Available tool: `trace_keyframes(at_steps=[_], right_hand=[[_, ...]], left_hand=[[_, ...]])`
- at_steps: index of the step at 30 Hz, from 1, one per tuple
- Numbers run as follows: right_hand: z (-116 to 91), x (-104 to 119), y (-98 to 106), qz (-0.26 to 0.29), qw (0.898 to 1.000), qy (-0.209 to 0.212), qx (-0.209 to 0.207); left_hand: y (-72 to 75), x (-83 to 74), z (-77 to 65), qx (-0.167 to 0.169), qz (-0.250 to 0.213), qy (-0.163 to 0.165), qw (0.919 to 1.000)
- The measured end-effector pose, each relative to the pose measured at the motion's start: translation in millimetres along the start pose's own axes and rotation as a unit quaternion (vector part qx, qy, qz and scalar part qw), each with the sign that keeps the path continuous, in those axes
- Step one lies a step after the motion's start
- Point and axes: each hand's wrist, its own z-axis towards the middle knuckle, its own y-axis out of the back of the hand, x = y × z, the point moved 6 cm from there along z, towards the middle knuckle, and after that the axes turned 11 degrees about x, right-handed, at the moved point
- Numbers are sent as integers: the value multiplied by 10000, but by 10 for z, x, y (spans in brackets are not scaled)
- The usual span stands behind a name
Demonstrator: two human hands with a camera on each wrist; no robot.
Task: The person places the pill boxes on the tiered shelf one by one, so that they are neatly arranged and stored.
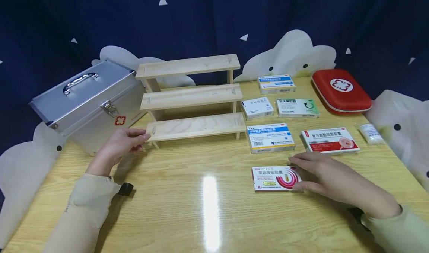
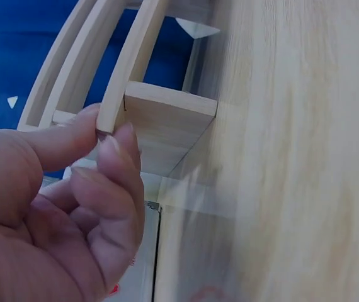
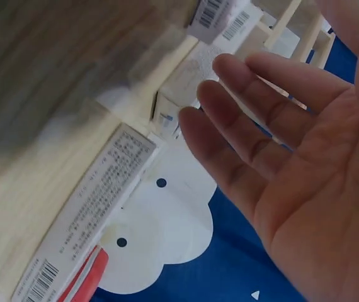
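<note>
At the left, my left hand (image 1: 125, 145) pinches the near left end of the lowest step of a three-tier wooden shelf (image 1: 196, 127). The left wrist view shows the thumb and forefinger on that board's end (image 2: 107, 119), the other fingers curled below. My right hand (image 1: 330, 176) hovers at the right end of a white and magenta medicine box (image 1: 268, 180), its thumb beside the box's right edge. Palm and straight fingers (image 3: 242, 138) show in the right wrist view, holding nothing. Whether the thumb touches the box I cannot tell.
A silver case (image 1: 100, 104) stands left of the shelf. Right of it lie a red and white box (image 1: 330, 140), blue and white boxes (image 1: 270, 137), a green and white box (image 1: 297, 108), a red zip case (image 1: 342, 91) and a small white packet (image 1: 371, 134).
</note>
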Motion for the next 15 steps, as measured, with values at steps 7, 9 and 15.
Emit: trace_keyframes(at_steps=[7,9,15], right_hand=[[47,6,-134,-10,9997,-78,237],[53,2,-158,-23,9996,-72,281],[67,-5,-178,-149,9996,-23,241]], left_hand=[[37,61,32,188,-105,-10,9998],[34,61,32,216,-94,-15,9997],[26,44,28,248,-57,-32,9997]])
